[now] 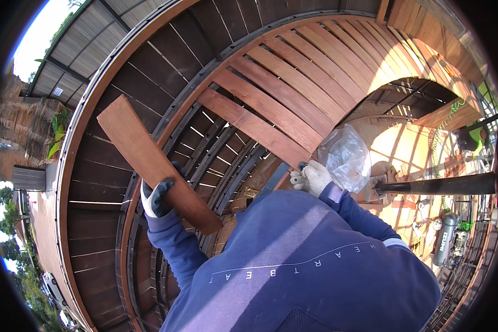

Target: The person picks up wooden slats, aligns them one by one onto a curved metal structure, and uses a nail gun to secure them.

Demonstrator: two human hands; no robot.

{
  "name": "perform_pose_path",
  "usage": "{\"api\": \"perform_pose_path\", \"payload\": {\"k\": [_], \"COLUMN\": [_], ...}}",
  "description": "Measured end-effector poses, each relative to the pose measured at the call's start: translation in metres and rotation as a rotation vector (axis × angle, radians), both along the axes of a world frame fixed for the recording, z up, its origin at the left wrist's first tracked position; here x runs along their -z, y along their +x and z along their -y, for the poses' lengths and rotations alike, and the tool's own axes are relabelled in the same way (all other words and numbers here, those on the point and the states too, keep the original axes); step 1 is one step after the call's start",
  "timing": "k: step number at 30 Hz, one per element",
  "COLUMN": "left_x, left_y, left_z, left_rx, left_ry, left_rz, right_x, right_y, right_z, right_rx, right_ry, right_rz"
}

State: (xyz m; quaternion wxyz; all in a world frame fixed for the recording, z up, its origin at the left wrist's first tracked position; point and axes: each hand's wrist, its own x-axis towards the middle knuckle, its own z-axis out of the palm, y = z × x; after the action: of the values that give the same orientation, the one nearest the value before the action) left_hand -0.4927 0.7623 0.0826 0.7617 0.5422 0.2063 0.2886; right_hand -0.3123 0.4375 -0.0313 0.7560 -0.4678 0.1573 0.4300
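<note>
A loose reddish wooden plank [138, 149] slants across the left of the view, with my gloved left hand [158, 195] closed round its long edge near the lower half. My gloved right hand [313, 178] has its fingers curled at the near end of a fixed wooden tread [254, 124]; I cannot make out exactly what they grip. More treads with narrow gaps curve up to the upper right. Dark metal stringers [210, 144] show in the open span under the plank and left of the treads. My blue sleeves and body fill the lower middle.
A curved outer rim [64, 210] borders dark boards on the left. Crumpled clear plastic [344, 157] lies right of my right hand, near a black post [437, 185]. A grey cylinder [447, 238] and scattered wood offcuts are at the lower right. Outside are rocks, trees and a vehicle.
</note>
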Motion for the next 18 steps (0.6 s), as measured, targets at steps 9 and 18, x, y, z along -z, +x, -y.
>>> {"api": "perform_pose_path", "payload": {"k": [9,18], "left_x": [0.007,-0.003], "left_y": [-0.002,0.005], "left_z": [-0.005,-0.002], "left_rx": [0.039,-0.013], "left_ry": [0.020,0.038], "left_rz": [-0.010,-0.050], "right_x": [0.003,0.019], "right_y": [0.001,0.003], "right_z": [0.001,0.009], "right_rx": [-0.008,-0.109], "right_ry": [0.037,-0.096], "right_rz": [-0.036,0.114]}}
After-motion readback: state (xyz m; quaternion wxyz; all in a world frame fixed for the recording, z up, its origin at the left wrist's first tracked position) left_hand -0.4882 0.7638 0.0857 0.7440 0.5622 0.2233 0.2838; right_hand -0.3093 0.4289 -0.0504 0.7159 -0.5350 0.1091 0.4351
